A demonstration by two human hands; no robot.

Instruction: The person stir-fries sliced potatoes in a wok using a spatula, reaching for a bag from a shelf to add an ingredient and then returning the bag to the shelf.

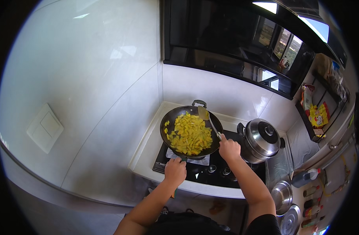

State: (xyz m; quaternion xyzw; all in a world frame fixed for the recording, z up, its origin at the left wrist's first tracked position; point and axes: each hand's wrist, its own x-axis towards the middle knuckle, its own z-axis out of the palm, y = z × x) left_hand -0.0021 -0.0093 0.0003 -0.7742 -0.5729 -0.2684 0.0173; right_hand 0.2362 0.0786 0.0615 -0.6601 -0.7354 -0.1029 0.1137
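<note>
A dark wok (183,109) sits on the left side of the black glass hob (203,173). Chopped yellow-green vegetable pieces (191,133) are heaped over its bottom, with a few stuck up the left wall. My left hand (175,170) is closed around the wok's long handle at the near side. In my right hand (230,148) is the handle of a spatula (203,113). Its broad blade is raised at the wok's far rim, above the food and near the small loop handle (199,102).
Right of the wok stands a lidded steel pot (262,139). Hob knobs (212,168) line the front. A steel basin (281,197), a lid (290,221) and several bottles (306,178) are at lower right. A rack with food packets (318,115) hangs right; the range hood (226,58) is overhead.
</note>
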